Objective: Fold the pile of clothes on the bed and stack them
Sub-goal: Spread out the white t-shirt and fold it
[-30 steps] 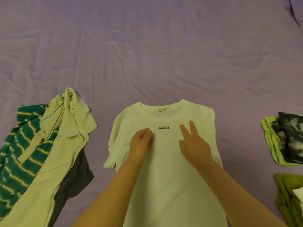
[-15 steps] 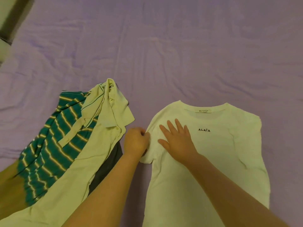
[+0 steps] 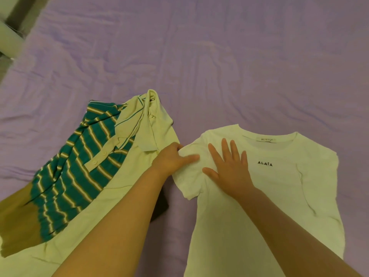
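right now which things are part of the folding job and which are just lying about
In the job: white tee, left hand pinching its sleeve, right hand flat on its chest, striped shirt, pale polo.

Lying about: bed sheet, pale post beside the bed.

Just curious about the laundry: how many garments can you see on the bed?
4, maybe more hidden: white cotton T-shirt under both hands, pale yellow-green polo shirt left of it, green striped knit top beneath that, dark garment peeking out underneath.
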`<state>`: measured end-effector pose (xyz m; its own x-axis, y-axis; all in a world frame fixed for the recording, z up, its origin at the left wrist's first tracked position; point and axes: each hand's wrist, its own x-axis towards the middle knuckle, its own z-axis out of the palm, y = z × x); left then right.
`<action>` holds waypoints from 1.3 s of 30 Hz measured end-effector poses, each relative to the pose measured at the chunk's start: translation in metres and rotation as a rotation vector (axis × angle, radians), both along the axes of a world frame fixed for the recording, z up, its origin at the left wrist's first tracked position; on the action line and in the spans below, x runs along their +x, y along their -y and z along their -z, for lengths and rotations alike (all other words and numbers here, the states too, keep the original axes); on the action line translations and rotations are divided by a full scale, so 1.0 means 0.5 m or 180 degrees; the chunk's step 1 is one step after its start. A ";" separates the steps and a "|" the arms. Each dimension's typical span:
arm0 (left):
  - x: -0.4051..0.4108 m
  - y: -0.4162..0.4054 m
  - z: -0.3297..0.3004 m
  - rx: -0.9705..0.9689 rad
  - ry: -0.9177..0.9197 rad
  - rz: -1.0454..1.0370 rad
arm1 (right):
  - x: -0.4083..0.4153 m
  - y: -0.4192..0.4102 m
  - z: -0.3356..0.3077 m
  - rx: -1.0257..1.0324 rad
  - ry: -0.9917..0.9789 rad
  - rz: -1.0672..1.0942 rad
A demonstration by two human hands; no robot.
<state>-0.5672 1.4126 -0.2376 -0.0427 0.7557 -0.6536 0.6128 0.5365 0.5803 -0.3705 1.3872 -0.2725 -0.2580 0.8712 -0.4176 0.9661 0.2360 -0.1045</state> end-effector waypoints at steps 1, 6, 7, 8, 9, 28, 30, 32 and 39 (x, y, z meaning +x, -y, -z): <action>-0.009 0.009 0.003 -0.0216 -0.0046 0.0133 | -0.003 0.001 0.003 0.0015 0.0028 -0.0060; -0.034 0.048 -0.005 -0.0099 0.0432 -0.0560 | -0.040 0.001 0.018 -0.0026 0.0184 0.0094; -0.031 0.049 -0.012 0.0022 0.0512 -0.0714 | -0.042 0.002 0.015 -0.0030 0.0173 0.0116; -0.025 0.048 -0.019 0.0127 0.0542 -0.0778 | -0.042 0.004 0.010 -0.0045 0.0106 0.0146; -0.017 0.045 -0.026 0.0231 0.0559 -0.0793 | -0.037 0.006 0.004 -0.0067 -0.0014 0.0199; 0.168 0.134 0.068 0.1250 -0.1713 0.2569 | 0.125 0.217 -0.027 0.0222 -0.0119 0.0717; 0.167 0.144 0.087 0.1069 -0.1922 0.2730 | 0.132 0.232 -0.012 0.0110 -0.0007 0.0603; 0.167 0.143 0.098 0.1008 -0.2004 0.2729 | 0.137 0.235 0.001 0.0061 0.0036 0.0541; 0.207 0.159 0.047 0.0897 -0.2210 0.2452 | 0.156 0.234 -0.012 -0.0285 -0.0027 0.0487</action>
<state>-0.4638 1.3330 -0.2613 0.2146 0.8575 -0.4676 0.9721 -0.2338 0.0174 -0.2923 1.2702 -0.2665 -0.1292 0.8599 -0.4938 0.9890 0.0757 -0.1270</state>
